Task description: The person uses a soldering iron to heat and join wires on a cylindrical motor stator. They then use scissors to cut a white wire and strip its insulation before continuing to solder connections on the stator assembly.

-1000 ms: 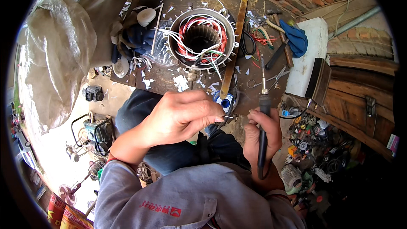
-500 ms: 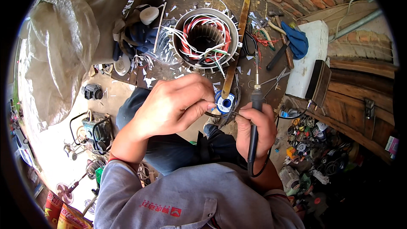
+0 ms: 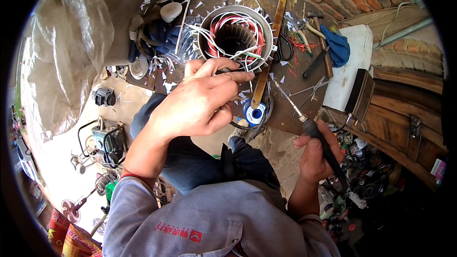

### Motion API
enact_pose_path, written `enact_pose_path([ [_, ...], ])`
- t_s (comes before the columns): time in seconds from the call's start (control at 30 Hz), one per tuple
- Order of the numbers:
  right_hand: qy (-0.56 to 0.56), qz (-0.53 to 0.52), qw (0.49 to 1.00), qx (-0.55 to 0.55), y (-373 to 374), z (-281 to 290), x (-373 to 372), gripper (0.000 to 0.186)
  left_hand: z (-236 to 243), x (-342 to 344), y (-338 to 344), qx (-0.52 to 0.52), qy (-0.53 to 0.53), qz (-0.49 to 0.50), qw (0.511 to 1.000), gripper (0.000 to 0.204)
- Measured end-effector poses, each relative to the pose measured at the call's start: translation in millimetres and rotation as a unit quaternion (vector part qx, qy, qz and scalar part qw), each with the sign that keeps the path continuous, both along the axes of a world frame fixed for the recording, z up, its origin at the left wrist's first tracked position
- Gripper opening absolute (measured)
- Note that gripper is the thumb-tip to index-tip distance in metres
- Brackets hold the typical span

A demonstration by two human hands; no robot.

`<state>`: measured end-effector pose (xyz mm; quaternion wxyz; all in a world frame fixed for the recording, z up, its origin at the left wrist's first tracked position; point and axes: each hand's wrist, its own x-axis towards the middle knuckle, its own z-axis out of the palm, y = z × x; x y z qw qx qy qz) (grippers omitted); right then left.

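Observation:
My right hand (image 3: 316, 154) grips the black handle of a soldering iron (image 3: 312, 128), whose metal tip points up and left, off to the right of the spool. My left hand (image 3: 202, 97) reaches to the near rim of a round motor stator (image 3: 203, 21), fingers stretched apart over the wire ends there. Whether a thin wire lies under those fingers is hidden. Red and white wires (image 3: 259, 38) are coiled inside the stator. Just below it stands a blue and white spool (image 3: 256, 114), likely of solder, with a dark cable looped beside it.
A long brass-coloured strip (image 3: 267, 62) leans along the stator's right side. Scissors (image 3: 285, 47), a hammer (image 3: 326, 59), a blue cloth (image 3: 336, 47) and a white block (image 3: 350, 62) lie to the right. A plastic sheet (image 3: 71, 52) hangs at left. Paper scraps litter the bench.
My right hand has drawn the soldering iron away to the right and tilted it left. My left hand has moved up from beside the spool to the wires at the stator's rim.

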<state>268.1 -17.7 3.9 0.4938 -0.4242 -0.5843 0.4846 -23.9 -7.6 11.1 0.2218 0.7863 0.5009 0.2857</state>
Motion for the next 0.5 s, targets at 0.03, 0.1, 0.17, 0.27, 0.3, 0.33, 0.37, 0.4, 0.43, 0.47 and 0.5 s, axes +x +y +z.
enact_pose_path([
  [0.03,-0.021,0.0,1.0,0.002,0,-1,1,0.035,-1,-1,1,-0.001,-0.007,-0.001,1.0,0.014],
  [0.1,-0.066,-0.001,0.997,0.026,2,-2,1,0.032,-2,-2,2,0.0,-0.019,-0.001,1.0,0.014],
  [0.17,-0.112,-0.003,0.991,0.069,7,0,-4,0.029,-3,-3,3,0.004,-0.027,0.003,1.0,0.014],
  [0.27,-0.124,-0.015,0.991,0.048,5,-1,-7,0.027,-1,-4,4,0.001,-0.022,-0.001,1.0,0.013],
  [0.3,-0.12,-0.015,0.992,0.042,5,-2,-8,0.027,-1,-4,4,0.001,-0.021,0.0,1.0,0.013],
  [0.33,-0.115,-0.014,0.993,0.035,4,-4,-9,0.027,-2,-4,4,0.001,-0.021,0.001,1.0,0.013],
  [0.37,-0.111,-0.014,0.993,0.029,4,-5,-9,0.027,-2,-4,4,0.001,-0.021,0.001,1.0,0.013],
  [0.4,-0.113,-0.011,0.993,0.032,4,-5,-10,0.027,-2,-4,4,0.0,-0.021,0.002,1.0,0.013],
  [0.43,-0.116,-0.008,0.993,0.035,4,-6,-10,0.027,-2,-4,4,-0.002,-0.021,0.003,1.0,0.013],
  [0.47,-0.119,-0.006,0.992,0.038,4,-6,-11,0.027,-1,-4,4,-0.004,-0.021,0.004,1.0,0.013],
  [0.5,-0.121,-0.003,0.992,0.044,5,-6,-12,0.027,-2,-4,5,-0.004,-0.019,0.004,1.0,0.013],
])
